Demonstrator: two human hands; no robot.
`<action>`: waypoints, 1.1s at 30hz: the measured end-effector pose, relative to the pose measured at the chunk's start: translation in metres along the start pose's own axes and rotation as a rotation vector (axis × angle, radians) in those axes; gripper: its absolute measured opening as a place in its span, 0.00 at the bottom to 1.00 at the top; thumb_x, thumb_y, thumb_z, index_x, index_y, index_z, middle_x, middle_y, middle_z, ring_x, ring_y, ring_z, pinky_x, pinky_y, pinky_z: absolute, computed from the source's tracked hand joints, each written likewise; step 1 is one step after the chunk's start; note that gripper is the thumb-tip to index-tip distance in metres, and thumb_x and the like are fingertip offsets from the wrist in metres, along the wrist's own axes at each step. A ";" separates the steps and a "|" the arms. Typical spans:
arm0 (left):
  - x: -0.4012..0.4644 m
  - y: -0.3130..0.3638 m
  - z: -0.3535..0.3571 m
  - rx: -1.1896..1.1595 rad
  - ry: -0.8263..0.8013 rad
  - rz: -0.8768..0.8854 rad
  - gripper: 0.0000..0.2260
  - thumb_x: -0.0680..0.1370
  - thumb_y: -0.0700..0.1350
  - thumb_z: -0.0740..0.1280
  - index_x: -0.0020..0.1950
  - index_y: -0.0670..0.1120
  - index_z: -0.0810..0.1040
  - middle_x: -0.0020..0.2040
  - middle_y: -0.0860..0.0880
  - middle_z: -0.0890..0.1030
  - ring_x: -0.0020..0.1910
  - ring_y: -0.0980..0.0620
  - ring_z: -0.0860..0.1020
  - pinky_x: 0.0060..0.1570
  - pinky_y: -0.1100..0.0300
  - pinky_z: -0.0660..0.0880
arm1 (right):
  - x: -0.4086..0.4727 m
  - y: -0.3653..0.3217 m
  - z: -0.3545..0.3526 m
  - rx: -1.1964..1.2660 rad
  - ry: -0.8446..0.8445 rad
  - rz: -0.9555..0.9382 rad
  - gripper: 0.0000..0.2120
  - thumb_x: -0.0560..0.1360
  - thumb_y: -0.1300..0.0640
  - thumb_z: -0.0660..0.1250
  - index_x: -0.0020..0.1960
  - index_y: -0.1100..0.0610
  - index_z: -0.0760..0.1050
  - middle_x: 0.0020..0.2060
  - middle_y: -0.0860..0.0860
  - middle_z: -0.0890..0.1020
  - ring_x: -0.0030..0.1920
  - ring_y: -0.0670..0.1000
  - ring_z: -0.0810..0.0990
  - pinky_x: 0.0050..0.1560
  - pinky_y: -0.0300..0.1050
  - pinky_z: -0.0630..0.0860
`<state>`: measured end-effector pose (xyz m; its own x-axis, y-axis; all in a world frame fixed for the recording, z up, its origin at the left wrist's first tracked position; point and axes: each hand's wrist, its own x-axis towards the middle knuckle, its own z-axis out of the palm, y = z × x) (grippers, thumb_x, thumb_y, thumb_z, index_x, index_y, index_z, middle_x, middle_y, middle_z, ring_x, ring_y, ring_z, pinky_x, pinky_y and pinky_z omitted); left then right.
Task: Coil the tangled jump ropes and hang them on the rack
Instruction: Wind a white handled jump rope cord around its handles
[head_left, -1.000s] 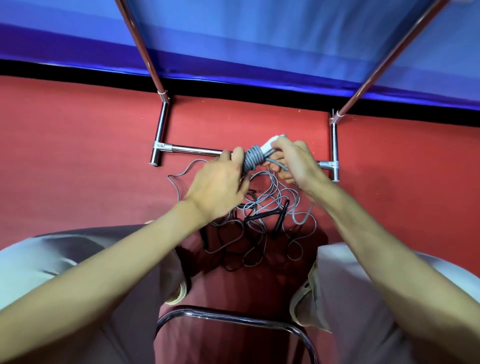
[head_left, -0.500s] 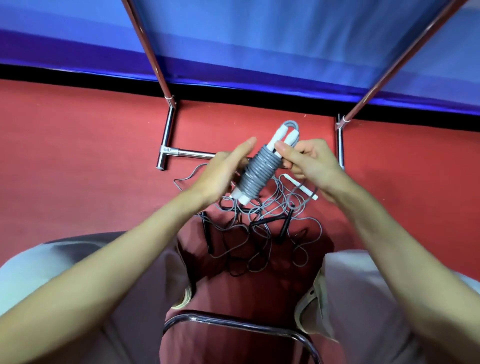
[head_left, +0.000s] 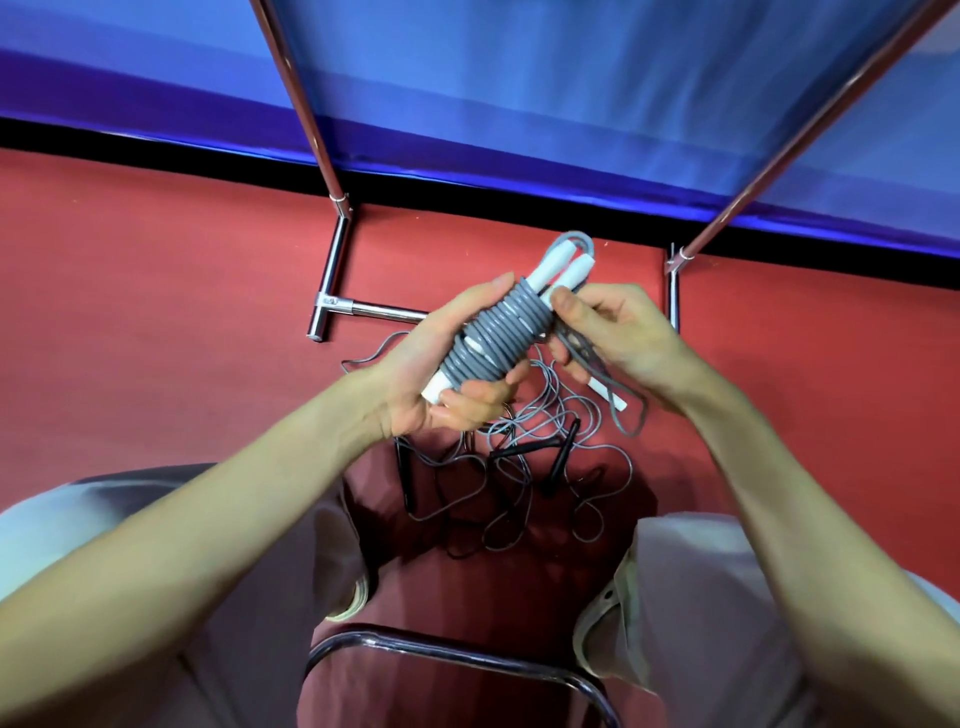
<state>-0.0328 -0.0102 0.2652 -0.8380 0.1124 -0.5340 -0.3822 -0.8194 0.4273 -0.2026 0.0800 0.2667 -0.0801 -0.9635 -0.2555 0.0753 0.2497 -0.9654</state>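
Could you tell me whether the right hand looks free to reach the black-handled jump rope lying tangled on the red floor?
Probably not yet: the right hand pinches the grey cord of the coiled white-handled rope, though nothing blocks the black-handled rope below.

A red floor (head_left: 156, 322) fills most of the view. Along its far edge runs a black strip (head_left: 156, 140), with a blue wall (head_left: 519, 93) above it. At the bottom, a curved chrome chair tube (head_left: 457, 657) crosses between the person's knees, which are clad in light trousers (head_left: 727, 597).
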 end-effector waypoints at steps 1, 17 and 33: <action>-0.001 0.003 -0.002 -0.020 0.026 0.047 0.30 0.71 0.69 0.56 0.33 0.42 0.72 0.20 0.50 0.64 0.14 0.57 0.60 0.17 0.70 0.48 | -0.001 -0.001 -0.003 -0.051 -0.030 0.010 0.12 0.75 0.49 0.63 0.43 0.58 0.77 0.25 0.49 0.76 0.21 0.47 0.71 0.23 0.36 0.68; -0.024 0.030 -0.035 -0.136 0.257 0.354 0.31 0.75 0.70 0.51 0.33 0.43 0.71 0.21 0.51 0.62 0.16 0.57 0.58 0.17 0.69 0.48 | -0.004 -0.001 0.000 0.087 -0.066 0.175 0.25 0.70 0.44 0.63 0.53 0.65 0.78 0.23 0.45 0.58 0.20 0.42 0.54 0.20 0.30 0.51; -0.023 0.016 -0.045 0.162 0.538 0.260 0.28 0.75 0.66 0.56 0.34 0.41 0.70 0.20 0.48 0.62 0.14 0.56 0.57 0.18 0.72 0.50 | -0.007 0.005 -0.008 0.109 -0.011 0.178 0.18 0.83 0.60 0.53 0.33 0.57 0.60 0.23 0.47 0.60 0.19 0.44 0.58 0.20 0.33 0.58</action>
<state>-0.0023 -0.0509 0.2510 -0.6142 -0.4131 -0.6724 -0.2812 -0.6815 0.6756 -0.2100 0.0885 0.2636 -0.0452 -0.9061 -0.4206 0.1940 0.4051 -0.8935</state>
